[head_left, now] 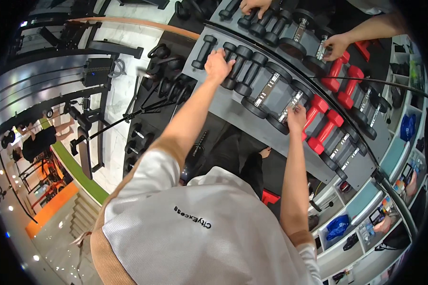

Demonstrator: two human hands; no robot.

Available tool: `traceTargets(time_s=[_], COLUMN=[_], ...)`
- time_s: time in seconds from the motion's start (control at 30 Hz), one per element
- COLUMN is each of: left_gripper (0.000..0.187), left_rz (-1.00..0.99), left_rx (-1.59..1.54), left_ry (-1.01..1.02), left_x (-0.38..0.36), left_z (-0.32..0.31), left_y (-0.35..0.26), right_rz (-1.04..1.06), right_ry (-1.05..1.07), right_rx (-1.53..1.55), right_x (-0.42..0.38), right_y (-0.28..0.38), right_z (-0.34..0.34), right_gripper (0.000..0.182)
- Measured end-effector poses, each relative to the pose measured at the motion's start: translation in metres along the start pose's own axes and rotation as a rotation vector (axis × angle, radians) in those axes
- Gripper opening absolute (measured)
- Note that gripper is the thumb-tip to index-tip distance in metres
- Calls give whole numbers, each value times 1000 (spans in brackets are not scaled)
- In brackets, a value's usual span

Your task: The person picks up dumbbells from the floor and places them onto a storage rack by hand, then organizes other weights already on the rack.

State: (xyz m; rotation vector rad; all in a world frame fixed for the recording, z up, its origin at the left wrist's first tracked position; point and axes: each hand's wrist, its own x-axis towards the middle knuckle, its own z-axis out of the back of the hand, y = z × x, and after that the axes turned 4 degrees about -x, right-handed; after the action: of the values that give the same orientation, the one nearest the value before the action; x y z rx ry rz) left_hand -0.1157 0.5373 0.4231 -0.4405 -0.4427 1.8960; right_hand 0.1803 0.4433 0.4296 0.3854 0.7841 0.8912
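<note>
My left hand [218, 65] lies over the handle of a small black dumbbell [229, 47], covering most of it, the thumb to the right. Another black dumbbell [205, 51] stands to its left, and more black ones [251, 73] follow to its right. With curled fingers my right hand [296, 117] grips the chrome handle of a black-ended dumbbell [294, 100]; the fingertips are partly hidden. To the left of that hand is another chrome-handled dumbbell [267, 89]. Red dumbbells [315, 113] sit just to its right. All rest on a grey shelf [218, 105].
Behind the shelf, a mirror [290, 59] reflects the dumbbells and both hands. White cubbies [356, 209] holding a blue bag [337, 227] stand at right. Kettlebells [159, 51], a black tripod-like stand [150, 110] and gym machines are at left. A person [38, 142] appears far left.
</note>
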Motion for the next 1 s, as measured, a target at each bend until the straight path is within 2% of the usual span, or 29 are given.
traceTargets(time_s=[0.07, 0.13, 0.2, 0.27, 0.3, 0.37, 0.4, 0.43, 0.47, 0.5, 0.53, 0.57, 0.8, 0.87, 0.93, 0.97, 1.0], left_gripper=[43, 42, 40, 40, 39, 40, 40, 42, 42, 43, 44, 43, 33, 34, 43, 52, 52], left_rz=[-35, -37, -46, -17, 23, 7, -12, -49, -53, -89, -128, -119, -152, -155, -146, -83, -92], left_rx=[93, 81, 65, 71, 65, 23, -5, -48, -58, 52, 163, 159, 221, 188, 89, 120, 118], left_ry=[76, 110, 146, 104, 138, 60, -5, -9, -17, 90, 196, 139, 136, 116, -30, 120, 119], left_x=[9, 16, 14, 13, 15, 7, 3, -1, -11, -28, -37, -39, -30, -33, -41, -51, -56], left_z=[2, 1, -1, 1, 2, 9, 10, 5, 17, 33, 43, 30, 0, -8, -15, 3, 12], left_y=[11, 18, 23, 26, 30, 28, 26, 27, 13, -5, -18, -15, 10, 9, 4, -17, -28], right_rz=[321, 320, 337, 186, 171, -51, -155, -188, -346, -336, -335, -335, -362, -380, -397, -407, -413], right_ry=[-217, -137, -63, 69, 99, 88, 125, 121, 243, 233, 233, 234, 254, 255, 257, 260, 263], right_rx=[152, 155, 114, 140, 175, 282, 290, -6, 120, 121, 138, 154, 251, 286, 324, 343, 363], right_x=[-25, -78, -124, -170, -193, -242, -268, -297, -321, -321, -318, -318, -327, -335, -340, -343, -344], right_y=[-15, -4, -37, -87, -114, -191, -238, -269, -286, -304, -315, -325, -343, -343, -336, -335, -335], right_z=[12, 46, 67, 83, 91, 101, 109, 120, 116, 122, 125, 126, 143, 146, 147, 146, 144], right_gripper=[32, 27, 24, 18, 12, 8, 11, 19, 23, 23, 22, 22, 21, 21, 21, 21, 21])
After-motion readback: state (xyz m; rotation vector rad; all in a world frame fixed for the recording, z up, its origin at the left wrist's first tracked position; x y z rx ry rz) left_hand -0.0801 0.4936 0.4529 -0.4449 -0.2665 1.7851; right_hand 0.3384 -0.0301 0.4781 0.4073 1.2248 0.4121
